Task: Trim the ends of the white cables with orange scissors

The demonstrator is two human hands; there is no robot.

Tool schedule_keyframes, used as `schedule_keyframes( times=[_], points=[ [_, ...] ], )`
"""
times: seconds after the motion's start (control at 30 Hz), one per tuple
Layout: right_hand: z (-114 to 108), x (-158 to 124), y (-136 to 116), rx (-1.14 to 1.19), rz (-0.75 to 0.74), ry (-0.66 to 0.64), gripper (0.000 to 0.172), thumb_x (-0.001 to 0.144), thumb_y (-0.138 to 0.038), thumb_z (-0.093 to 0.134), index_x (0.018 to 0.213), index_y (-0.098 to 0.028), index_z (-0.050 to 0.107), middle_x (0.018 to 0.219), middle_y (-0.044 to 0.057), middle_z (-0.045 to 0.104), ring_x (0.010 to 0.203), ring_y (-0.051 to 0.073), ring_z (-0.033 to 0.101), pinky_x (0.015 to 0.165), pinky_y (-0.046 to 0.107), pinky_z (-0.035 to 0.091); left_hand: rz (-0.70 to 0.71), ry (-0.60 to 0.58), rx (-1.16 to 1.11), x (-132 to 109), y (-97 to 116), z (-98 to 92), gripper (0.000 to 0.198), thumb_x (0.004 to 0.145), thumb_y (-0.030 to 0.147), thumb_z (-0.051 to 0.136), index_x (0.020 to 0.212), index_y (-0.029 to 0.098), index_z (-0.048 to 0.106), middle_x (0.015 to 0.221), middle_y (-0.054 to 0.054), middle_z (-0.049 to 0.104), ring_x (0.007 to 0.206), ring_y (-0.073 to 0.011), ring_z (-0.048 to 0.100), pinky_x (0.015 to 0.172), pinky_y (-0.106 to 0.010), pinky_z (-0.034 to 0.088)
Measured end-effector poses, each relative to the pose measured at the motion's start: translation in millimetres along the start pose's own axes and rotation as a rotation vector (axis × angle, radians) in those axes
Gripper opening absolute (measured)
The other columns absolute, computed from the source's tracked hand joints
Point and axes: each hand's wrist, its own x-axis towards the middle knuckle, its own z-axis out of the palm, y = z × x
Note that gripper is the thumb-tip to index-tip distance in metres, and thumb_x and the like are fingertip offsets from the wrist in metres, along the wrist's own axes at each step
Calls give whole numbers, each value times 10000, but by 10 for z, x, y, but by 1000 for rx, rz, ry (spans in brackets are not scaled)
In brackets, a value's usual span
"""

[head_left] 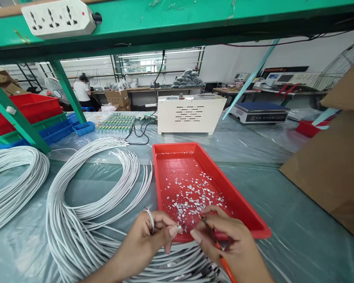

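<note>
My left hand pinches the stripped end of a white cable that loops over my index finger. My right hand is closed round a thin orange-handled tool, its tip pointing at the cable end. Both hands hover over the near edge of a red tray strewn with small silvery scraps. A big coil of white cables lies left of the tray and runs under my hands.
A second white cable coil lies at the far left. A white machine box stands behind the tray, a scale to its right. Brown cardboard leans at the right. Red, green and blue bins stack at left; a person sits far back.
</note>
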Motion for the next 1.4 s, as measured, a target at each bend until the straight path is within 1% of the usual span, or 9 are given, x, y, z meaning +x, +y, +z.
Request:
schedule_keyframes(
  times=[0.07, 0.13, 0.33, 0.47, 0.7, 1.03, 1.23, 1.33, 1.4],
  points=[
    [74, -9, 40, 233, 226, -13, 93, 708, -228, 584, 643, -168, 615, 555, -1, 551, 517, 126, 472, 512, 239, 404, 9, 4, 1, 2, 3, 5, 251, 777, 337, 558, 728, 98, 621, 474, 23, 502, 465, -81, 413, 493, -203, 297],
    [142, -14, 71, 428, 363, -69, 115, 677, -251, 629, 742, -160, 654, 558, -3, 553, 520, 126, 473, 488, 225, 386, 17, -7, -15, -5, 3, 8, 250, 781, 330, 555, 723, 96, 619, 481, 12, 523, 476, -89, 430, 517, -212, 312],
    [246, -21, 9, 735, 566, -35, 171, 594, -289, 714, 682, -158, 649, 461, -67, 428, 401, 41, 295, 394, 166, 269, 32, -10, -44, -15, -35, 29, 240, 794, 323, 539, 722, 105, 610, 514, 2, 553, 499, -97, 447, 537, -215, 318],
    [270, -22, -46, 809, 668, -14, 242, 552, -342, 735, 667, -155, 632, 420, -80, 389, 371, 38, 286, 361, 163, 241, 59, -5, -37, 5, -76, 41, 243, 805, 323, 524, 733, 107, 608, 504, 18, 524, 510, -94, 437, 546, -208, 320],
    [239, 3, -88, 826, 699, -4, 240, 536, -328, 733, 613, -159, 581, 408, -87, 389, 362, 43, 310, 364, 167, 241, 58, -3, -18, 20, -114, 54, 257, 787, 337, 547, 713, 102, 621, 521, 43, 430, 501, -76, 366, 481, -186, 264],
    [214, 29, -64, 894, 607, -143, 215, 578, -284, 702, 547, -147, 540, 386, -92, 375, 359, 31, 259, 363, 157, 198, -27, -217, -200, 92, -130, -21, 281, 775, 357, 556, 721, 104, 666, 485, 45, 390, 477, -70, 317, 478, -192, 246],
    [221, 29, -4, 815, 596, -19, 204, 632, -326, 682, 631, -163, 560, 416, -100, 337, 373, 31, 248, 365, 154, 193, 48, 35, 3, 38, -155, 55, 202, 724, 313, 619, 704, 115, 654, 508, 13, 532, 472, -77, 416, 474, -188, 320],
    [191, 29, 16, 726, 566, 40, 225, 667, -370, 651, 646, -156, 586, 423, -88, 345, 392, 43, 278, 384, 163, 227, 214, 238, 193, -5, -175, 94, 123, 724, 243, 617, 708, 130, 664, 588, -27, 624, 527, -104, 505, 498, -193, 380],
    [169, 24, 19, 683, 541, 32, 230, 672, -377, 642, 643, -152, 602, 426, -74, 385, 398, 53, 308, 394, 173, 255, 365, 299, 329, -29, -180, 96, 82, 729, 184, 606, 731, 142, 676, 623, -40, 660, 542, -113, 543, 515, -197, 410]
  ],
)
